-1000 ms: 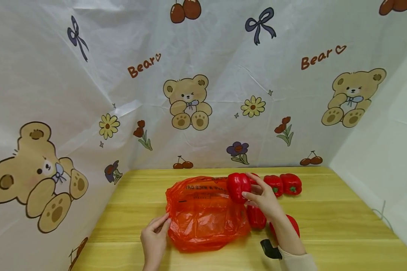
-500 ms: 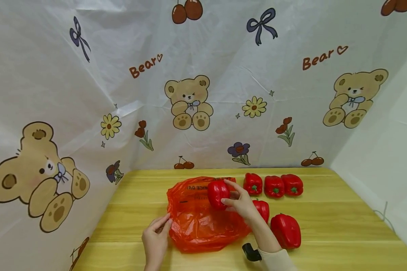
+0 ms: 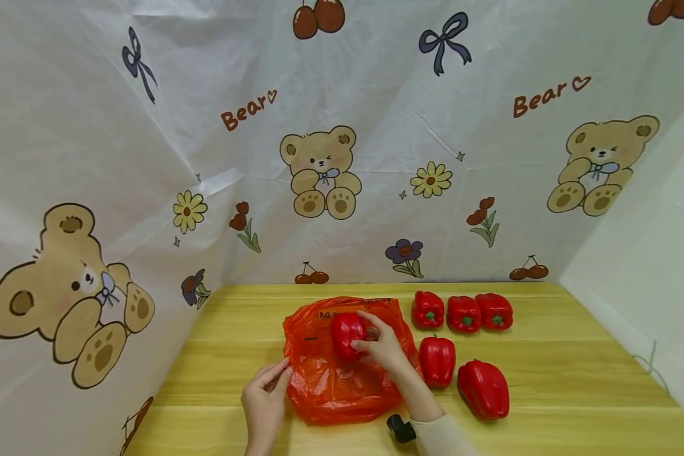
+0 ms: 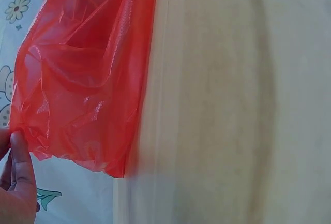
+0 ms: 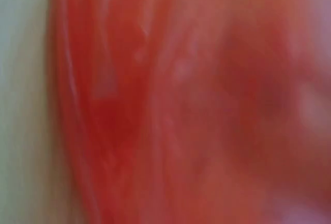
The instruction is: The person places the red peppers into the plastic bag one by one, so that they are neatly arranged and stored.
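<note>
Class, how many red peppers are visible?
6: a held pepper in the right hand; three back-row peppers; another pepper beside the bag; a front-right pepper. The bag may hide others.

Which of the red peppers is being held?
The pepper in the right hand, seen against the red bag; the other five visible peppers rest on the table.

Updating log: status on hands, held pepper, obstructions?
Left hand pinches edge of orange-red translucent plastic bag. Right hand holds red blocky bell pepper, over or inside bag, can't tell. No blockage seen; right-wrist view blurred.
</note>
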Tool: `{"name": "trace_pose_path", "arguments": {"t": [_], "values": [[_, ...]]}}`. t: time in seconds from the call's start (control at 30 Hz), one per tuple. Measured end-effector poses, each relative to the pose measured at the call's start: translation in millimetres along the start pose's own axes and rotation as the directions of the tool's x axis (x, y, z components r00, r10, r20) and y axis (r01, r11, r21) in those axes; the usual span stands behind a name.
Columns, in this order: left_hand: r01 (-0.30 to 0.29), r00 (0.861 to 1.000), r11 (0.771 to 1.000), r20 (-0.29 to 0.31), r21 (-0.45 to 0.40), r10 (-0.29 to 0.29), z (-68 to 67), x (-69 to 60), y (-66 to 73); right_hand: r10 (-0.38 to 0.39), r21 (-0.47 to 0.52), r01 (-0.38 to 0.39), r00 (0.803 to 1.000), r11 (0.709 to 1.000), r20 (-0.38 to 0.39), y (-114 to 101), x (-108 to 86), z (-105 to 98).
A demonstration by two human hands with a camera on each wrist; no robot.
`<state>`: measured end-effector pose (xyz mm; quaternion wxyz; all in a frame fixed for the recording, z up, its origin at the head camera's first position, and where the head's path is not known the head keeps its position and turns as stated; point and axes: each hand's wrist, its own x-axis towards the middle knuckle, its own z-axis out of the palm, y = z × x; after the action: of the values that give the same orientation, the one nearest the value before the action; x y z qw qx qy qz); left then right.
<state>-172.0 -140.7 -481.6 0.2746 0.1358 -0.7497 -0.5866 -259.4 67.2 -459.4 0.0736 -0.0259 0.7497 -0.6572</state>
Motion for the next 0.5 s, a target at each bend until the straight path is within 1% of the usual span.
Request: {"name": "trace_pose_path", "arguments": {"t": [0.13,0.5], "values": [[-0.006,1.0,1.0,-0.002,-0.005,0.006,-0.1,-0.3,0.7,0.008,-0.001,-0.008,1.0,1.0,0.003,6,2.8,8],[0.017,1.0,1.0,0.017,-0.007,-0.017,-1.3,-0.6,2.3,0.001,-0.013,-0.001,1.0,1.0,0.001,13,7.0,20]]}}
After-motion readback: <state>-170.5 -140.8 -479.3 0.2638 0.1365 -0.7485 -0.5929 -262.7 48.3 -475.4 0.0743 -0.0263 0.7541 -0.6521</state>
